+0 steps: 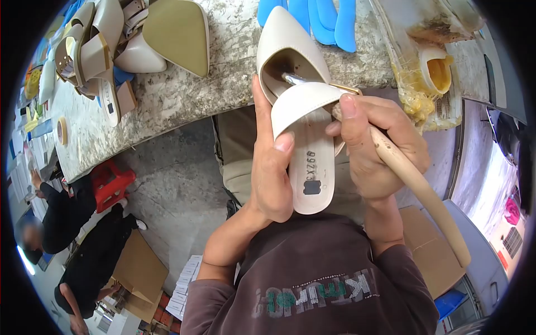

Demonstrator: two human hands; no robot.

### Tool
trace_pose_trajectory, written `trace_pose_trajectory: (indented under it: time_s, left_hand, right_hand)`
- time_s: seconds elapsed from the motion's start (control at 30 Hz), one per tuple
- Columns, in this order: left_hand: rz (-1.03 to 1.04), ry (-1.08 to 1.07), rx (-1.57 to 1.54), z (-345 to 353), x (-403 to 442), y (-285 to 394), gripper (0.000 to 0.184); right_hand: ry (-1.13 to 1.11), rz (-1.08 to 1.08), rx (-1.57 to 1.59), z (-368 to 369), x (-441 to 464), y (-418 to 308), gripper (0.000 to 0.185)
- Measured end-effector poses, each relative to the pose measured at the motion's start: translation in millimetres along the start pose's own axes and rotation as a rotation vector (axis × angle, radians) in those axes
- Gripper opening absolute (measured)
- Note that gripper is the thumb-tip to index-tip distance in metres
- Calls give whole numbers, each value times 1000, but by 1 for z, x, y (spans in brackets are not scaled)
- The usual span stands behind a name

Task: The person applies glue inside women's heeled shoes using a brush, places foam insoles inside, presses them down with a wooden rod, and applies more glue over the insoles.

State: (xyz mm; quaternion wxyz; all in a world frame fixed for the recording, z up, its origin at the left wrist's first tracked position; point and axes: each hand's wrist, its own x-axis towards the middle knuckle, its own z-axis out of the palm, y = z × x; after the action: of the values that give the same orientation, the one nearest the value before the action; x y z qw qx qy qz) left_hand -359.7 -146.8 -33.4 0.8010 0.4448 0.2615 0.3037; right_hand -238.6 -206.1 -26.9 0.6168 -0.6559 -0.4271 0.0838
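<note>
A white pointed-toe shoe (293,33) with an open back is in front of me, its toe pointing away and its printed insole (312,167) facing up. My left hand (271,167) is wrapped round the shoe's left side, thumb near the upper's edge. My right hand (385,145) grips a tool with a long curved wooden handle (419,181). The tool's shiny metal end (293,79) shows inside the shoe's front; its exact kind I cannot make out. A thin gold-coloured buckle bar (346,88) shows by my right fingers.
The worn worktable (184,100) bears several pale shoes (92,56), an olive pointed piece (176,36), blue insoles (329,25) and a tape roll (61,131). A glue-crusted container (435,70) stands right. Another person (97,257) is at left near a red stool (111,184).
</note>
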Motion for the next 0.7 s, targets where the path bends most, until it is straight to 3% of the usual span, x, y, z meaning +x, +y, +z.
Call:
trace_pose_trajectory:
  time_s: [0.43,0.6,0.7]
  left_hand:
    - [22,6,32,-8,0,-1,68]
    - [121,-125,-102,-15,-3,-2,52]
    - [172,-6,208,-23,-8,-2,46]
  right_hand:
    - [41,136,-30,-28,-16,-36,10]
    - [-71,-14,-66,-47,-26,-43,14]
    - [-158,-48,-72,-57,-36,-54,14]
